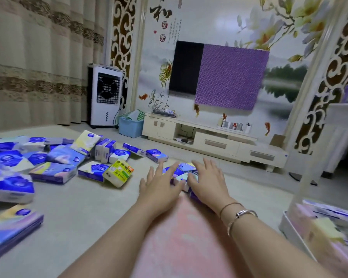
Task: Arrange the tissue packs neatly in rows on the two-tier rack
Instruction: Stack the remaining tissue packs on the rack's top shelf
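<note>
My two hands cover most of a small cluster of blue-and-white plastic-wrapped tissue packs (182,171) on the pale grey floor (84,207), so I cannot count those packs or see how they lie. My left hand (161,186) has its fingers spread and straight, reaching onto the cluster's near side; my right hand (206,178) is spread too, its fingertips resting on top of the packs. Neither hand is curled round anything that I can see. At the right edge the white rack (289,227) is cut off and blurred; soft packs sit in its tray, their rows hard to make out. To the left, a loose heap of blue, purple and white tissue packs (38,159) sprawls across the floor, with one yellow-and-green pack (119,173) at its near right corner. Bare floor lies between that heap and my forearms. A pink mat (179,243) sits under my arms.
</note>
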Demonstrator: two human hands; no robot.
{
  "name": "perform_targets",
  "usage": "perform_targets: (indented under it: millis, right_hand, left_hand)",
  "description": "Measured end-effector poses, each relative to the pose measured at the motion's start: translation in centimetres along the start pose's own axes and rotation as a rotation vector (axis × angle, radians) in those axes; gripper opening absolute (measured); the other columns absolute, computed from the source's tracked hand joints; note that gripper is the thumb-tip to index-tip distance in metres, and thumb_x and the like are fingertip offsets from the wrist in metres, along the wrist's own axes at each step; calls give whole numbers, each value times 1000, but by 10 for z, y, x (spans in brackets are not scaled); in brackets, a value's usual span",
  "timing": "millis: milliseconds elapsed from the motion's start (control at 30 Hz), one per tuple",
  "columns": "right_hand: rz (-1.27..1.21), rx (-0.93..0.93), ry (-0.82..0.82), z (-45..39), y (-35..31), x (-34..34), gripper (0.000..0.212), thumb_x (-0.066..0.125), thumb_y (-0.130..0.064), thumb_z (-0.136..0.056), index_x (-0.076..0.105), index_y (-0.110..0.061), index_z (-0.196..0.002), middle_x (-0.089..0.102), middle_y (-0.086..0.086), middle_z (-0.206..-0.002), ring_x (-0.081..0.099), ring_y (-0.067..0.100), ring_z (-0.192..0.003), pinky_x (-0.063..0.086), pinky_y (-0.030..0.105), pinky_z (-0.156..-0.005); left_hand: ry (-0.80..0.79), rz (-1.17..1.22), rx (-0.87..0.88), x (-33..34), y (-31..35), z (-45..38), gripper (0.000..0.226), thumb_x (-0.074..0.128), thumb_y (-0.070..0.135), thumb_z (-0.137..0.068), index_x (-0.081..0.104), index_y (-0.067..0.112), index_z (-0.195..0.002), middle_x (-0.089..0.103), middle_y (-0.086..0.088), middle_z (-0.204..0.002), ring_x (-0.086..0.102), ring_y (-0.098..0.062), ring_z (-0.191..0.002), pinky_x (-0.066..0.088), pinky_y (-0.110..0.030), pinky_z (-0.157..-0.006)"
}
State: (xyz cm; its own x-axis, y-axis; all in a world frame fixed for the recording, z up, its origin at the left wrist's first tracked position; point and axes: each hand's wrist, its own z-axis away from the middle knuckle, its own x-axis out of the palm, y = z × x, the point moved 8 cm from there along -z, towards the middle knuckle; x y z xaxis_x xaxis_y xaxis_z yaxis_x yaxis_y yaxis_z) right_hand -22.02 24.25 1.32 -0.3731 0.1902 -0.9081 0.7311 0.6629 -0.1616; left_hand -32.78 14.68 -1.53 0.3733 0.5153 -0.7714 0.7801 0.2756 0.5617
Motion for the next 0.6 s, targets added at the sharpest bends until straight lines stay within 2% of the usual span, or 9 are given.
perform_targets:
  millis: [67,167,267,333,400,467,533,600]
  right_hand:
    - [-46,-9,-111,-10,4,13,51,33,-44,-98,29,-37,-147,15,2,-160,9,23,-147,12,46,-116]
    - [-19,-42,-269,-12,0,30,47,26,-45,-97,33,-42,-143,28,-9,-154,25,22,-139,20,49,-110]
    - [-28,-37,-275,1,0,23,46,26,-43,-97,37,-40,-141,34,-9,-150,26,21,-138,20,50,-111]
    - [-26,-55,-285,18,0,16,46,25,-43,-97,37,-40,-141,33,-9,-151,25,19,-139,20,50,-111]
    - [-20,-72,-300,41,-1,5,45,25,-42,-97,37,-40,-141,32,-9,-151,24,18,-139,20,48,-109]
    - [-24,-73,-315,58,-3,1,45,24,-41,-98,36,-39,-142,29,-8,-152,19,19,-142,17,49,-111]
    - [-57,-86,-343,84,-5,-11,44,25,-37,-100,36,-37,-142,28,-7,-153,14,20,-145,13,49,-113]
    - [-102,-118,-363,111,-8,-23,44,25,-33,-100,36,-36,-142,28,-7,-153,13,18,-145,11,48,-114]
  left_hand:
    - [-97,-140,-5,14,-1,-2,61,33,61,-92,8,53,-146,-9,2,-161,-6,-26,-148,5,-53,-115]
    - [-168,-249,-2,18,0,2,62,27,68,-90,12,49,-147,-8,-7,-161,-7,-24,-148,1,-53,-115]
    - [-113,-180,7,8,3,8,51,34,59,-93,33,46,-142,14,-6,-159,7,-18,-147,0,-48,-116]
    - [-50,-172,52,-1,10,21,44,40,53,-94,42,45,-137,31,-4,-148,19,-14,-143,2,-46,-118]
    - [-39,-165,94,-7,22,41,40,43,51,-93,46,45,-133,41,-2,-132,30,-15,-136,9,-45,-118]
    - [-31,-150,121,-11,30,58,36,46,50,-92,50,44,-127,42,-1,-116,43,-19,-122,22,-40,-112]
    - [-47,-102,114,-22,38,82,34,51,51,-89,52,42,-123,39,0,-109,52,-24,-106,38,-35,-98]
    - [-80,-57,109,-32,44,107,44,59,54,-84,50,39,-124,36,2,-107,56,-23,-98,45,-32,-86]
